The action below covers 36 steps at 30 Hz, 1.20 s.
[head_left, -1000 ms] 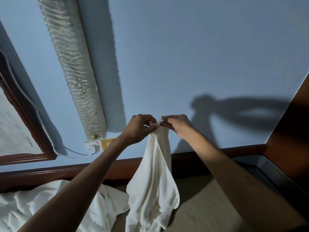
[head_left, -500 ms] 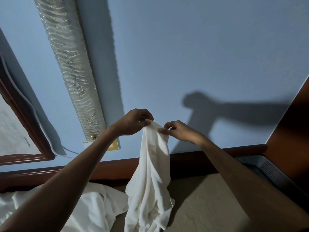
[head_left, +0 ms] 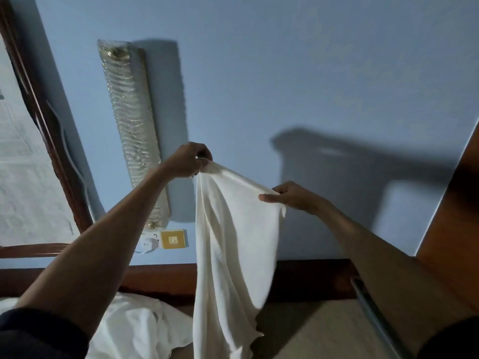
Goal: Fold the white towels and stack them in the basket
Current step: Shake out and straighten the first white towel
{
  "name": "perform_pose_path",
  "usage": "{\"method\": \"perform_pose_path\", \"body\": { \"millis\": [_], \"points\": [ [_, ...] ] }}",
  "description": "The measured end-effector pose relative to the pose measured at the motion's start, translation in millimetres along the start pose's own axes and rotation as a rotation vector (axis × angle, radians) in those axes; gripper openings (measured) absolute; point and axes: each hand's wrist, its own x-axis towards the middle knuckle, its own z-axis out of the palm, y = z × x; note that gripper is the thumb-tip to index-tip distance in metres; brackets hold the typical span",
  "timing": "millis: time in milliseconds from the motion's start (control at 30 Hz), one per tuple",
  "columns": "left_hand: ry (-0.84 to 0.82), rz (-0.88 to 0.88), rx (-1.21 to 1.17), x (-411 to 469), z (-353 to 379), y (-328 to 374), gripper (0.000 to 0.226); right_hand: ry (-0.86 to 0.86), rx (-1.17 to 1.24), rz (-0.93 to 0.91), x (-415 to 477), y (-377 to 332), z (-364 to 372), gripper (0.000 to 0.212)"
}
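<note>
A white towel (head_left: 233, 250) hangs in the air in front of the blue wall, held up by its top edge. My left hand (head_left: 187, 161) pinches the upper left corner, raised higher. My right hand (head_left: 290, 195) pinches the top edge farther right and lower, so the edge slopes down between them. The towel's lower end drapes toward the beige surface (head_left: 305, 330) below. A heap of other white towels (head_left: 134, 327) lies crumpled at the lower left. The rim of the grey basket (head_left: 373, 309) shows at the lower right, mostly hidden by my right arm.
A long ribbed glass wall lamp (head_left: 132, 130) hangs on the blue wall, with a socket and a yellow switch plate (head_left: 173, 239) under it. A dark wooden headboard rail (head_left: 160, 277) runs along the surface's far edge. A wood-framed panel (head_left: 31, 151) stands left, brown furniture (head_left: 451, 229) right.
My hands moved apart along the towel's top edge, left hand up and left, right hand right and down. The bunched towel has spread open between them. The view tilted upward.
</note>
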Motion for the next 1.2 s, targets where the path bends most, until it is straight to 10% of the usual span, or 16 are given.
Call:
{"method": "perform_pose_path", "body": {
  "millis": [667,900,1200],
  "points": [
    [0.755,-0.575,-0.302,-112,-31,-58,0.028,0.17,-0.71,0.22,-90,51,-95,0.056],
    [0.752,-0.522,-0.19,-126,-59,-71,0.027,0.256,-1.2,0.305,-106,51,-120,0.074],
    [0.73,-0.438,0.047,-123,-88,-80,0.025,0.484,-1.017,0.405,-85,12,-135,0.052]
  ]
}}
